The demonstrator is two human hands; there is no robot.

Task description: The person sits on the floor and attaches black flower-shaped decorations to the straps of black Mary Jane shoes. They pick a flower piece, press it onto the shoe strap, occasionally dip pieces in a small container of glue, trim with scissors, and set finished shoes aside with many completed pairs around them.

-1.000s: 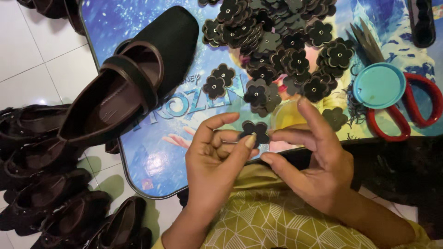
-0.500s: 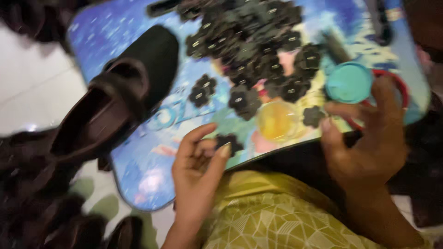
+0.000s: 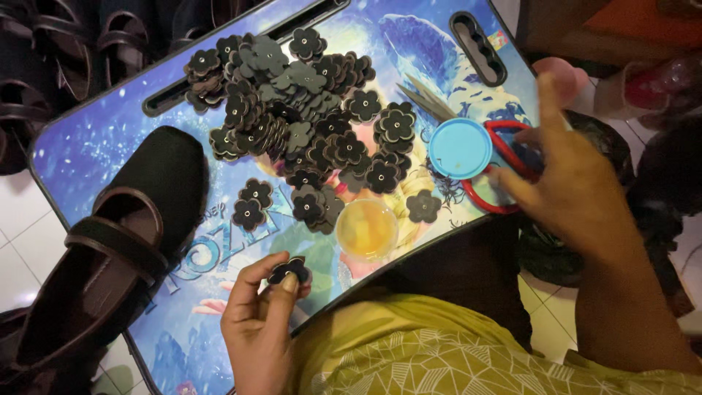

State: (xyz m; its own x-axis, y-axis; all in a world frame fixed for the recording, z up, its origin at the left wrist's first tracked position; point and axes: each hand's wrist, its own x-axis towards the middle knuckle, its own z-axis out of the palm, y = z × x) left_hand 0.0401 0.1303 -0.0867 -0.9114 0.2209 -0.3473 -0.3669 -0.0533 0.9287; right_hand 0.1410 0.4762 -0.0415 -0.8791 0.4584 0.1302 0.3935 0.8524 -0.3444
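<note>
My left hand (image 3: 259, 314) pinches one dark flower-shaped piece (image 3: 289, 269) between thumb and fingers, over the near edge of the blue printed lap tray (image 3: 95, 146). My right hand (image 3: 574, 183) reaches to the right edge of the tray, its fingers on the red-handled scissors (image 3: 504, 172) beside a round blue lid (image 3: 460, 148). A small pot of yellow glue (image 3: 366, 229) stands between my hands. A heap of several dark flower pieces (image 3: 292, 110) covers the tray's middle. A dark brown strap shoe (image 3: 110, 241) lies on the tray's left side.
Several more dark shoes (image 3: 66, 51) lie on the white tiled floor (image 3: 14, 249) at the left and top left. My yellow patterned garment (image 3: 453, 358) fills the bottom. Dark bags and clutter (image 3: 658, 168) sit at the right.
My hands have parted: the right one left the flower piece and moved right to the scissors by the blue lid. The left hand keeps the piece. The view shifted right.
</note>
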